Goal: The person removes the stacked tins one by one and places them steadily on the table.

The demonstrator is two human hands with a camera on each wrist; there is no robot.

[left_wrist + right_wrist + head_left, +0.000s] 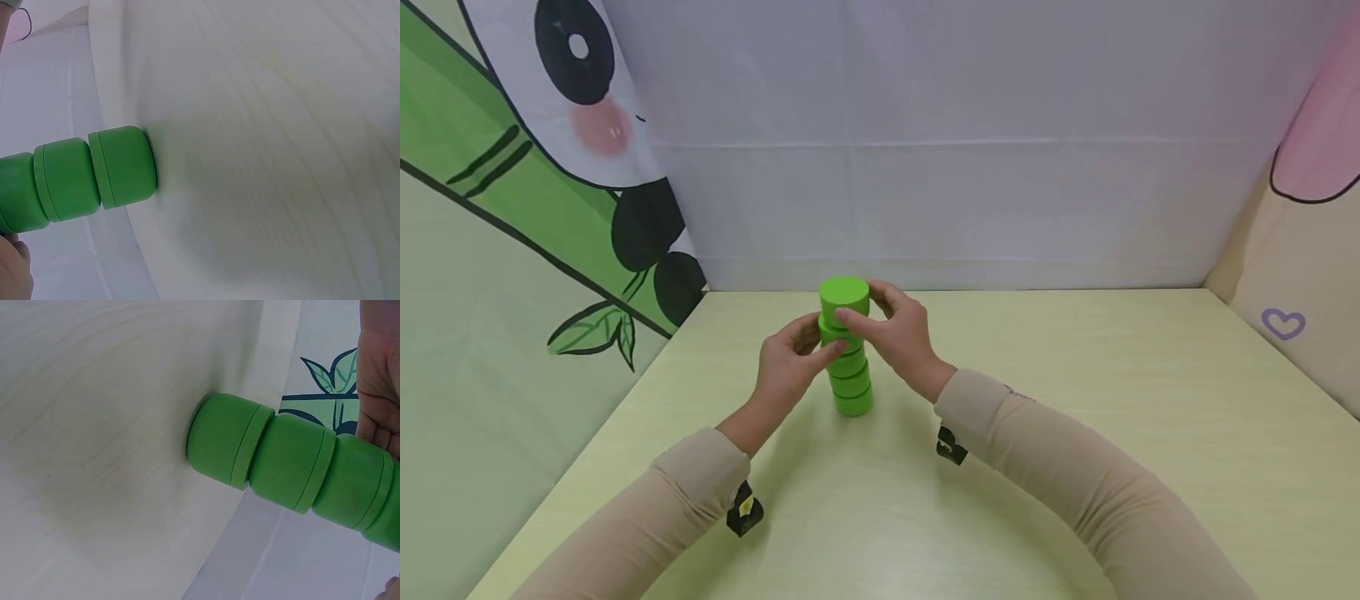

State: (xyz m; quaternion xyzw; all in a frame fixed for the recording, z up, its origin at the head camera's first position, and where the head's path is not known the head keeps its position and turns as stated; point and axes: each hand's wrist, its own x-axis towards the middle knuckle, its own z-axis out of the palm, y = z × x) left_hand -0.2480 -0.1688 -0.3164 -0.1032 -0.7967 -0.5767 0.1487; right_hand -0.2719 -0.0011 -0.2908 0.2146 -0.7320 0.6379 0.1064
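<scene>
A tall stack of several round green jars [852, 383] stands on the table. In the right wrist view, a seam like a lid's runs round each lower jar [219, 440] near its upper end. My right hand [904, 333] holds the top jar [844, 293], thumb at the front and fingers at its far right side. Just below, my left hand [786, 358] grips the upper part of the stack, thumb in front, fingers on the left side. The stack leans slightly left toward its top. In the left wrist view the bottom jar [128, 165] rests on the tabletop.
The pale wooden table [1075, 358] reaches back to a white cloth wall [962, 167]. Printed cloth panels [475, 400] flank it on both sides. Small black devices [745, 510] hang under both sleeved wrists.
</scene>
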